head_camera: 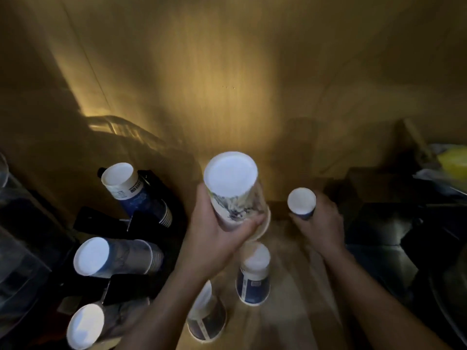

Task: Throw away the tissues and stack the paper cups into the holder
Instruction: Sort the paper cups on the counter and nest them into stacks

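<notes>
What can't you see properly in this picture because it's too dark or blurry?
- Head view: print on the cup in the left hand is smeared by motion blur.
- The cup in the right hand: fingers cover its body.
- The black holder is lost in shadow.
- The yellow thing at the right edge is blurred and cut off.
- No tissues can be made out.

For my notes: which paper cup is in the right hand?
The small upside-down cup at right, gripped by the right hand; the left hand holds the bigger one.
</notes>
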